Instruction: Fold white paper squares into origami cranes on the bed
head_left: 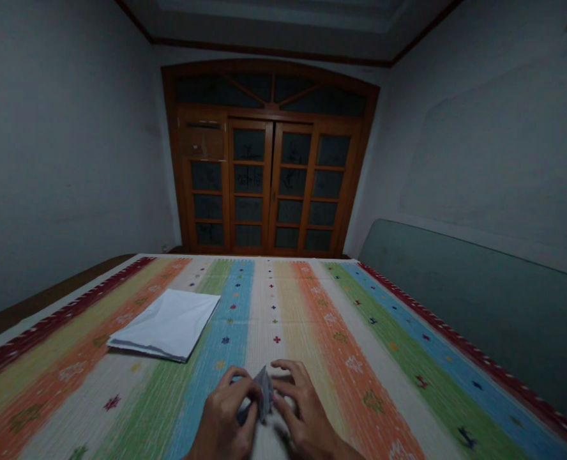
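Between my two hands, near the front of the table, is a small folded piece of grey paper [265,391] with a pointed top. My left hand [228,409] has its fingers curled and closed on the paper's left side. On the other side, my right hand [300,402] touches the paper with its thumb and fingertips, the index finger bent over above. The paper's lower part is partly hidden by the fingers.
A stack of white paper sheets [168,322] lies on the striped tablecloth [302,306] to the left. Along the right side of the table stands a greenish board [456,287]. Wooden glass doors [271,185] close off the far wall.
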Motion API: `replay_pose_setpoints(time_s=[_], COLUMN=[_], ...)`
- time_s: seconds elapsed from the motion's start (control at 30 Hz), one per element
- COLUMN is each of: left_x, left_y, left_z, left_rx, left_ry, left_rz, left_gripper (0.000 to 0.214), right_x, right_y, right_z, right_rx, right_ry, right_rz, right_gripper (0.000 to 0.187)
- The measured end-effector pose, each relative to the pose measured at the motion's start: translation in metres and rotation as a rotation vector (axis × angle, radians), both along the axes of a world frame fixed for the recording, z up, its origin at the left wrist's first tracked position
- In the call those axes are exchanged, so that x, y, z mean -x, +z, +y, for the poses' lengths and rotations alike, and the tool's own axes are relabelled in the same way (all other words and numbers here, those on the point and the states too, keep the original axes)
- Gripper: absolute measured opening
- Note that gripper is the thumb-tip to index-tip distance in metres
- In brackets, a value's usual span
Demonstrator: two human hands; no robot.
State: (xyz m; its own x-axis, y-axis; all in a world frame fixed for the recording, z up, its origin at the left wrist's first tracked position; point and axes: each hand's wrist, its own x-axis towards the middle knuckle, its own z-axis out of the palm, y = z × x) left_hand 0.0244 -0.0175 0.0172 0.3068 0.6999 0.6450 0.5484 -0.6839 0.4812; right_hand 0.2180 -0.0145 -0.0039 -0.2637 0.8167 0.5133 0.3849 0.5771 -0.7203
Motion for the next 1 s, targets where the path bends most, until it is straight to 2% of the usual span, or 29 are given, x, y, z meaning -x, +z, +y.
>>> replay_pose_setpoints(time_s=[0.07,0.17,0.27,0.33,0.43,0.5,0.63,0.73,0.83,1.0], left_x=[0.0,0.0,-0.001,-0.002,-0.002,-0.001,0.001,0.001,-0.001,-0.008], left_y=[-0.003,-0.008,-0.01,-0.009,-0.007,-0.007,-0.014,-0.02,-0.019,-0.002], left_z=[0.0,0.0,-0.001,-0.001,-0.002,-0.001,0.002,0.006,0.009,0.008], left_rx=[-0.009,0.035,0.098,0.117,0.128,0.153,0.277,0.389,0.497,0.607], left_ry=[-0.001,-0.022,-0.054,-0.072,-0.074,-0.062,-0.076,-0.057,-0.039,-0.102], left_rz=[0.008,0.01,0.009,-0.011,-0.07,-0.105,-0.219,-0.291,-0.301,-0.229], left_gripper=[0.022,0.022,0.02,0.02,0.019,0.018,0.031,0.04,0.042,0.015], right_x=[0.001,0.004,0.005,0.004,0.002,0.001,0.001,0.002,0.003,0.002], right_y=[0.0,0.002,-0.002,-0.009,-0.019,-0.021,-0.014,-0.007,-0.008,-0.015], right_z=[-0.003,-0.005,-0.003,0.0,0.003,0.003,0.0,-0.001,-0.001,-0.001], right_rx=[-0.003,0.013,0.017,0.026,0.122,0.217,0.296,0.28,0.225,0.053], right_ry=[-0.014,0.003,0.07,0.06,0.005,0.031,0.181,0.26,0.208,0.115], right_rz=[-0.053,-0.073,-0.025,0.051,0.2,0.276,0.406,0.452,0.46,0.345], right_gripper=[0.024,0.014,0.017,0.015,0.037,0.052,0.053,0.045,0.041,0.032])
